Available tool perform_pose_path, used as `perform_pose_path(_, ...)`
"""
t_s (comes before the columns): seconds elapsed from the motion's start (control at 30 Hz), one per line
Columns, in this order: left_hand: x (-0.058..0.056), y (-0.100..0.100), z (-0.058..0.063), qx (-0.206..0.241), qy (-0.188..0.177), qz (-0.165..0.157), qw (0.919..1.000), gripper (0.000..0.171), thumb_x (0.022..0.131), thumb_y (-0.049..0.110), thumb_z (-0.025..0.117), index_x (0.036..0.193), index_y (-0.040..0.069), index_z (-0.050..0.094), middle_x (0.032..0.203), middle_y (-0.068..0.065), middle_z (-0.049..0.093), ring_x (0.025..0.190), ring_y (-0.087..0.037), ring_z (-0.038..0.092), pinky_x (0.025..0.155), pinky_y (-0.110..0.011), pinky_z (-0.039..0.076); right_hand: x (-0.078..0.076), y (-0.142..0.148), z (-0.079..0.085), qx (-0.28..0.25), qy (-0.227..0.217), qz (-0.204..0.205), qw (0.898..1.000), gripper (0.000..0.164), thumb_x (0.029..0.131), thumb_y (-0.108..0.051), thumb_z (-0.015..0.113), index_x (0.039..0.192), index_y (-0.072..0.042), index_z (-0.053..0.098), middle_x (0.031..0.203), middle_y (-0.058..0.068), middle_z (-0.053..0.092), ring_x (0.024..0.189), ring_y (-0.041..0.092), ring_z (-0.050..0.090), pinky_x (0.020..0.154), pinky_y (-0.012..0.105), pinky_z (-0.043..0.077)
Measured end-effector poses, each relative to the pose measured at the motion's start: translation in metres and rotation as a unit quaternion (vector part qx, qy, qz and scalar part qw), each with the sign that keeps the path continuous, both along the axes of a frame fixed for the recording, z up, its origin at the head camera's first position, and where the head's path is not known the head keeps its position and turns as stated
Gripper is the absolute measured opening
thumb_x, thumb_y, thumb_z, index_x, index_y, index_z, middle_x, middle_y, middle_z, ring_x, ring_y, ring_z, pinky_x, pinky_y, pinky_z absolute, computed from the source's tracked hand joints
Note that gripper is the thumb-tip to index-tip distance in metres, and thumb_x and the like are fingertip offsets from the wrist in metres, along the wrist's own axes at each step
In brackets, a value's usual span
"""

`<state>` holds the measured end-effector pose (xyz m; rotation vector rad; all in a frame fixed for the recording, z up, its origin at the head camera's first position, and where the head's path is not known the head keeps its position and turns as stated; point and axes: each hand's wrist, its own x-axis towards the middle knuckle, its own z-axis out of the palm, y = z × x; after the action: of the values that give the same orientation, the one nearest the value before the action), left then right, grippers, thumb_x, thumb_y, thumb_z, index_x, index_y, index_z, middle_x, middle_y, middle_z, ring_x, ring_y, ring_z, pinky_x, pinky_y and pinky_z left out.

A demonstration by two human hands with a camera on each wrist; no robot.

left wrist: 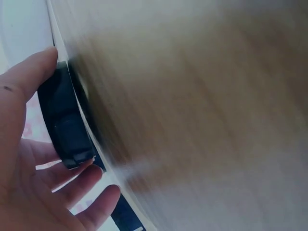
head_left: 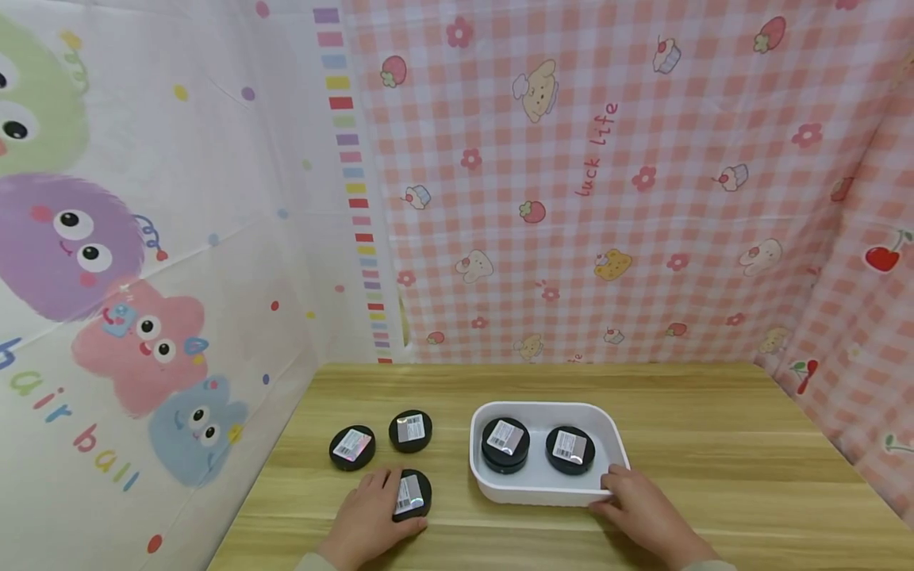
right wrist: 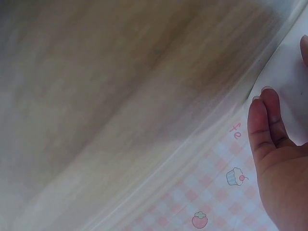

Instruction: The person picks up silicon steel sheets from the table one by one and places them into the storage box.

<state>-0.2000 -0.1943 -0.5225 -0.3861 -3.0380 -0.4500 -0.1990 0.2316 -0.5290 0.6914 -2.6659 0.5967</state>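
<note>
My left hand [head_left: 366,514] grips a flat black round case [head_left: 412,496] with a silver barcode label, low on the table at the front left. In the left wrist view, the thumb lies on one side of that case [left wrist: 65,115] and the fingers on the other. My right hand [head_left: 643,509] holds the front right corner of a white rectangular bin [head_left: 539,496], fingers over the rim and thumb at the outer wall. Inside the bin, one labelled black case [head_left: 505,441] sits on top of another at the left; a further case [head_left: 570,450] lies at the right.
Two more black round cases, one farther left [head_left: 352,448] and one behind [head_left: 410,431], lie label up near my left hand. The wooden table [head_left: 685,428] ends at a pink checked cloth [head_left: 485,238] behind and a white patterned cloth [head_left: 250,198] on the left.
</note>
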Motion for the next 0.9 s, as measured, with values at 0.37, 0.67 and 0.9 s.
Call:
perform_pose_path(0.37, -0.003, 0.006, 0.007, 0.026, 0.02, -0.005, 0.9994, 0.095, 0.075, 0.066, 0.078, 0.138, -0.001, 0.053, 0.129, -0.021, 0.059, 0.114, -0.035, 0.061, 0.098, -0.053, 0.051, 0.001, 0.0, 0.001, 0.0, 0.003, 0.0, 1.0, 0.028, 0.076, -0.022, 0.085, 0.07, -0.023, 0.058, 0.073, -0.016, 0.048, 0.066, -0.001, 0.042, 0.059, 0.027, 0.041)
perform_pose_path(0.67, -0.009, 0.014, 0.008, 0.062, 0.015, 0.002, 0.998, 0.098, 0.077, 0.066, 0.076, 0.143, -0.001, 0.049, 0.138, -0.023, 0.054, 0.123, -0.035, 0.058, 0.104, -0.053, 0.048, 0.0, -0.001, -0.001, -0.002, 0.005, 0.003, 1.0, 0.028, 0.075, -0.021, 0.086, 0.07, -0.023, 0.058, 0.074, -0.015, 0.047, 0.066, -0.001, 0.042, 0.059, 0.027, 0.041)
perform_pose_path(0.9, -0.01, 0.018, 0.01, 0.069, 0.028, -0.006, 0.9972, 0.096, 0.077, 0.063, 0.077, 0.142, -0.002, 0.049, 0.137, -0.024, 0.054, 0.121, -0.035, 0.059, 0.102, -0.052, 0.05, 0.001, -0.001, 0.002, 0.001, -0.001, 0.001, 1.0, 0.028, 0.076, -0.022, 0.086, 0.07, -0.023, 0.058, 0.074, -0.016, 0.047, 0.067, -0.001, 0.042, 0.06, 0.027, 0.041)
